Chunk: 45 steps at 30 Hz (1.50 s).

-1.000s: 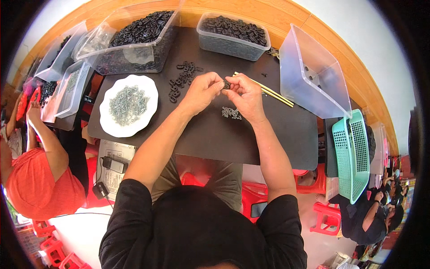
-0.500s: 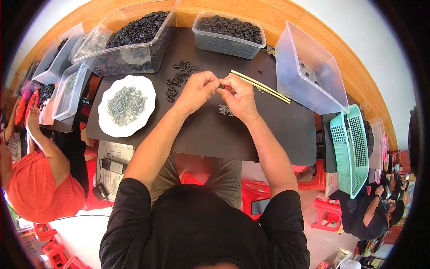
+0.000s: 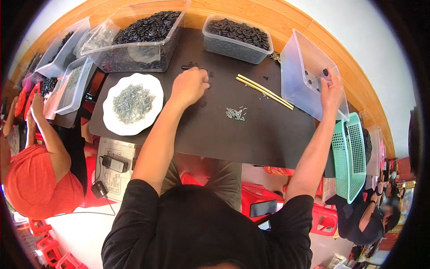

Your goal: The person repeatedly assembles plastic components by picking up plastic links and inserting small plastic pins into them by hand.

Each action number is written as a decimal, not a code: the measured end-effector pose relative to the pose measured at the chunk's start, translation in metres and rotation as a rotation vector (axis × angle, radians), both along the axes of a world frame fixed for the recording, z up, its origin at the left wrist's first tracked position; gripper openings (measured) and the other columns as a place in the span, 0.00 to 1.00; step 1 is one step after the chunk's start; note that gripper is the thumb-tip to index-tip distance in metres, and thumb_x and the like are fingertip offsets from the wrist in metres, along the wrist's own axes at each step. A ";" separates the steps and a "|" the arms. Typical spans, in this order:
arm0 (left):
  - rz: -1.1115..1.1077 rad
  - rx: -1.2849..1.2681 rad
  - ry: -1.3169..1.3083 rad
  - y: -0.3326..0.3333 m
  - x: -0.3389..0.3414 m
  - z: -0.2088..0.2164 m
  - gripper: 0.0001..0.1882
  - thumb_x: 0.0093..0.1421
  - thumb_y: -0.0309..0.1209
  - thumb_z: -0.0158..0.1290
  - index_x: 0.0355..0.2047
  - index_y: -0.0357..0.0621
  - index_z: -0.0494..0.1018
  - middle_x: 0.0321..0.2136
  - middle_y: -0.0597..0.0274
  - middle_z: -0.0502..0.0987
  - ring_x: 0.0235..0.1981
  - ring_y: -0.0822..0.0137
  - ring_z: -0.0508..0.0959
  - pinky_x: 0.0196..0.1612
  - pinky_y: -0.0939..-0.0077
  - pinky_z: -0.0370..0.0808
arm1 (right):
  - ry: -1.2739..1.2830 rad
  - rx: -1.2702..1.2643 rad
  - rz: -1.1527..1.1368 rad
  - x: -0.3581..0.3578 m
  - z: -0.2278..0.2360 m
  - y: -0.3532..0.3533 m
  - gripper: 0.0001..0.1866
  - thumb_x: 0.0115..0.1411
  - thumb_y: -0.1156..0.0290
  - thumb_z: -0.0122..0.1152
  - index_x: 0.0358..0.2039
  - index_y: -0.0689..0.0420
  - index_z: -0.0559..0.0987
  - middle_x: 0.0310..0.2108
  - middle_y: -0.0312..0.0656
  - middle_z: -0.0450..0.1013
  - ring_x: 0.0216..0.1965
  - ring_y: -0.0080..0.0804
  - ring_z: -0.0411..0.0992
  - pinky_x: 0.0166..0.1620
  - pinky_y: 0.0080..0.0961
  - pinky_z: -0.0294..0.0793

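My right hand [image 3: 332, 93] is raised over the side of a tall clear plastic bin [image 3: 299, 80], pinching a small black plastic part [image 3: 325, 72]. A few similar black parts lie at the bottom of that bin. My left hand [image 3: 191, 86] reaches down onto the dark table at a loose group of small black parts [image 3: 191, 66], its fingers curled; the hand covers most of them, and what its fingertips hold is hidden. Between my arms lies a little heap of small silver screw-like pins [image 3: 236, 114]. A white scalloped plate [image 3: 110, 124] holding many more pins stands left of my left forearm.
Two yellow sticks [image 3: 264, 92] lie right of centre on the table [image 3: 201, 139]. Clear tubs of black parts, one large [image 3: 130, 56] and one smaller [image 3: 237, 50], stand at the back. A green basket [image 3: 339, 166] is at the right. A person in red [image 3: 45, 179] sits at left.
My hands, together over the table's middle around a small black part, have separated. The right has gone to the clear bin with a black part; the left has moved to the loose group.
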<state>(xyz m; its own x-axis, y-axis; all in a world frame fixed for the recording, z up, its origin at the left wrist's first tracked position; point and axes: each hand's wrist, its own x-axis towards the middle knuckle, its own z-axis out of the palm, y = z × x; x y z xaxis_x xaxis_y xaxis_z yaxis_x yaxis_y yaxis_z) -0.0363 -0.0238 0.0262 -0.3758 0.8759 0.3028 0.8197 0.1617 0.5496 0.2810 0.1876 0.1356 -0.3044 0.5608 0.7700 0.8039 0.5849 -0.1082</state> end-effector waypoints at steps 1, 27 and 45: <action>0.009 -0.004 0.001 0.001 0.003 -0.001 0.07 0.49 0.28 0.57 0.29 0.42 0.75 0.27 0.57 0.75 0.31 0.56 0.77 0.35 0.66 0.72 | 0.001 -0.004 0.009 0.000 -0.005 0.003 0.12 0.50 0.75 0.60 0.38 0.56 0.79 0.29 0.41 0.71 0.28 0.33 0.71 0.32 0.27 0.71; -0.311 0.025 -0.066 0.012 0.024 -0.007 0.09 0.54 0.31 0.46 0.29 0.37 0.67 0.28 0.49 0.73 0.34 0.46 0.73 0.37 0.56 0.68 | -0.478 -0.312 0.356 -0.106 -0.120 -0.049 0.04 0.51 0.73 0.57 0.28 0.57 0.77 0.29 0.41 0.69 0.32 0.43 0.72 0.36 0.37 0.71; -0.437 0.042 -0.267 0.017 0.030 -0.011 0.09 0.45 0.30 0.49 0.24 0.36 0.68 0.23 0.50 0.73 0.26 0.52 0.73 0.31 0.64 0.69 | 0.328 -1.171 0.842 -0.134 -0.104 -0.111 0.03 0.53 0.78 0.59 0.29 0.64 0.75 0.20 0.36 0.72 0.20 0.19 0.69 0.24 0.17 0.71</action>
